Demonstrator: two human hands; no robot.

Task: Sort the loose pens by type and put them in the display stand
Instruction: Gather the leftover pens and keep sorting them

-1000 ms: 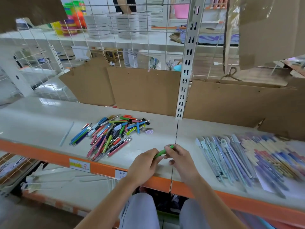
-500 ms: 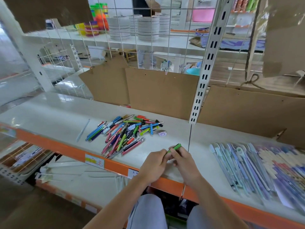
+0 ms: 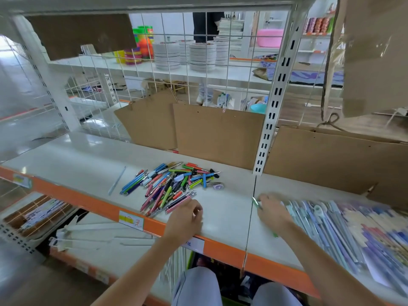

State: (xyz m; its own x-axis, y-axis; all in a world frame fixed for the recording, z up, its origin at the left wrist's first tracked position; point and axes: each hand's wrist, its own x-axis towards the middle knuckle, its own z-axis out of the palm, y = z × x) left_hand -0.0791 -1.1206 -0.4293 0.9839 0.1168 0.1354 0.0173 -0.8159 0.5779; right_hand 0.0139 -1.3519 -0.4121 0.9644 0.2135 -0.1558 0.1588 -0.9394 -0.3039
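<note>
Hands apart over the shelf front: left hand [image 3: 187, 215] loosely curled and holding nothing, hovering just beside the near edge of the pen pile [image 3: 170, 186]; right hand [image 3: 272, 212] blurred, apparently pinching a green pen [image 3: 256, 203] low over the shelf, just beside the packaged stationery [image 3: 331, 230] on the right. Grip hard to confirm through the blur.

Progress judged early. Nearly all loose pens heaped together mid-shelf, colours and types mixed, blue ones roughly grouped at the left edge. One pale pen [image 3: 117, 181] lying alone, well apart to the left. No display stand recognisable anywhere in view, so nothing yet seen placed in one. Left to do: most of the sorting and all of the stocking.

White shop shelf [image 3: 227, 208] with orange front lip and price labels, split by a slotted upright [image 3: 273, 102]. Cardboard sheets [image 3: 218, 135] propped along the back against wire grid. Beyond, stacked plates [image 3: 202, 56], bright plastic tubs, a pink basin, and a person's legs standing.
</note>
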